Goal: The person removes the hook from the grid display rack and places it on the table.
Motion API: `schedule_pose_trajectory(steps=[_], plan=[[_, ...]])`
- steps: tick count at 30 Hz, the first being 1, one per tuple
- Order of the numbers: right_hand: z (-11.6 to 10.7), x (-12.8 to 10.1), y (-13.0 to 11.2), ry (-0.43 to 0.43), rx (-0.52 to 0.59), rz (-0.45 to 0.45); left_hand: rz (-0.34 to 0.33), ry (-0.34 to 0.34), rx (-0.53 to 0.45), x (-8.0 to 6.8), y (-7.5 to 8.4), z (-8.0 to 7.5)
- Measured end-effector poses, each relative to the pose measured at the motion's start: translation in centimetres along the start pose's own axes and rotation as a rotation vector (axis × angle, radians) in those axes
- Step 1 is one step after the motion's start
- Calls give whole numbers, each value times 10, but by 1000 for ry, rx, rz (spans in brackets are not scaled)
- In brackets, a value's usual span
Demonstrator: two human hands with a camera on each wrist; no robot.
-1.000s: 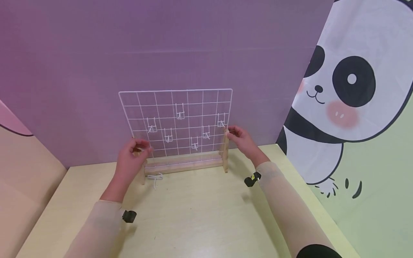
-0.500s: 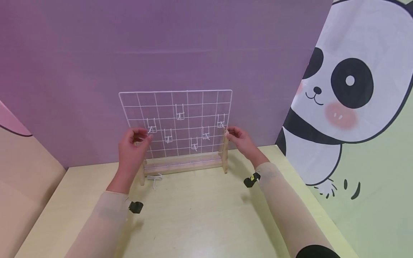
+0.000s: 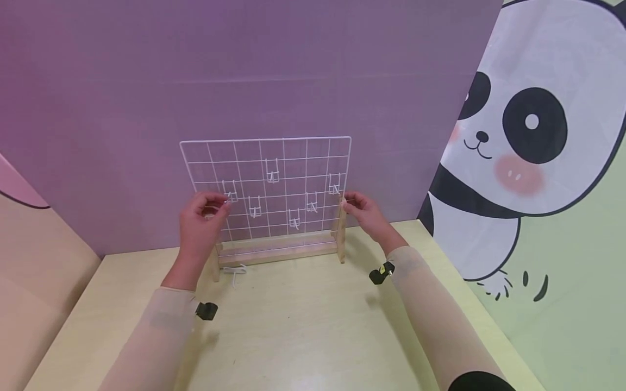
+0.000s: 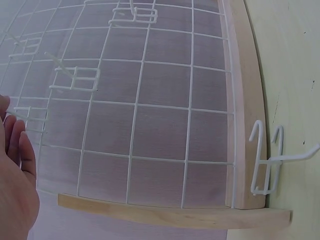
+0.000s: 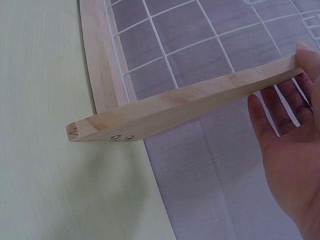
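A white wire grid panel (image 3: 266, 187) stands upright in its pale wooden base frame (image 3: 279, 251) at the back of the yellow table (image 3: 303, 326). The left hand (image 3: 200, 222) pinches a small white wire hook (image 3: 230, 194) hung on the grid (its fingers curled), while the right hand (image 3: 364, 212) grips the top of the frame's right wooden upright (image 3: 340, 228). A loose white wire hook (image 3: 236, 271) lies on the table just before the base.

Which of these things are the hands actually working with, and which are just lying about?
In use:
- white wire grid in its wooden stand
- left hand, fingertips at a hook on the grid
- right hand, fingers on the stand's right post

Lying about:
- loose white hook on the table
- panda picture on the wall
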State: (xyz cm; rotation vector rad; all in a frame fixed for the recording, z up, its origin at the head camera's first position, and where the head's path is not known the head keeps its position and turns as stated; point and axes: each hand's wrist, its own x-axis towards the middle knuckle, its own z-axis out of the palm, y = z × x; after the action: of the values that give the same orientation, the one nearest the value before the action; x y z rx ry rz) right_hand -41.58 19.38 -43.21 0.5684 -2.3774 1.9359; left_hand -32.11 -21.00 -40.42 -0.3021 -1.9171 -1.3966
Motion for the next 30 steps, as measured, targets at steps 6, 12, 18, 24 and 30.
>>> schedule_pose_trajectory(steps=[6,12,18,24,30], plan=[[-1,-2,1,-5,-1,6,36,10,31,1,2,-1],[0,-3,-2,-7,13,2,121,44,68,2,5,-1],[0,-2,-2,-4,5,7,214,68,86,4,14,0],[0,-1,0,2,4,14,256,97,96,11,11,-2],[-1,-1,-1,-3,-2,20,261,101,99,16,9,-5]])
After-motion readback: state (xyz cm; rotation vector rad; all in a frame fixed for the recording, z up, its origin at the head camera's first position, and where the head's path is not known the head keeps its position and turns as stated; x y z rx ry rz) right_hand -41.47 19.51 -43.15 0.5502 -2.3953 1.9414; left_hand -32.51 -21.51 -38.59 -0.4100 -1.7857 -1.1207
